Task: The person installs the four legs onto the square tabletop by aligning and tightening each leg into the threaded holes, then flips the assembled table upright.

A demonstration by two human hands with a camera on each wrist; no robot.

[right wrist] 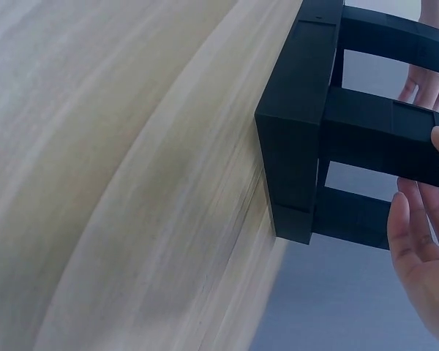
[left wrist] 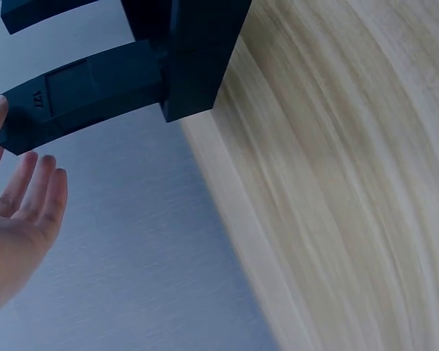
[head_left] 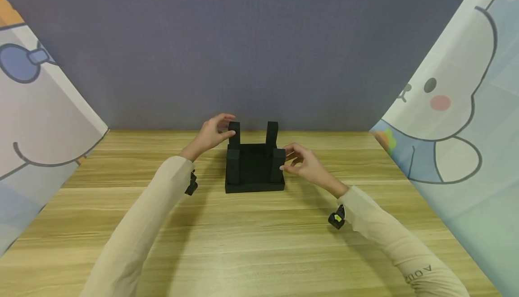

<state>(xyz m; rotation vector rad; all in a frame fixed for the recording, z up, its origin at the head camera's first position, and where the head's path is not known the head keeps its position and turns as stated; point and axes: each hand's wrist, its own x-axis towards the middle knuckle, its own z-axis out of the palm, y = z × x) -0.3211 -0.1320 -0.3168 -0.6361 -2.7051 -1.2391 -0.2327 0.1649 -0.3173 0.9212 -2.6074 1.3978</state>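
Note:
A black square base [head_left: 255, 187] stands on the table with an upright black post at each corner. My left hand [head_left: 210, 134] is at the back left post [head_left: 234, 135], thumb on one side of its top end and fingers on the other. In the left wrist view, the thumb touches the end of this post [left wrist: 88, 91], which bears small raised marks. My right hand [head_left: 305, 163] holds the front right post [head_left: 277, 166] near its top between thumb and fingers. The right wrist view shows this post [right wrist: 380, 131] with the thumb on its side.
The wooden table [head_left: 243, 243] runs back to a grey upright panel [head_left: 259, 53] close behind the base. Cartoon-printed panels [head_left: 454, 85] stand on the left and right sides. A small black device [head_left: 336, 218] hangs at each wrist.

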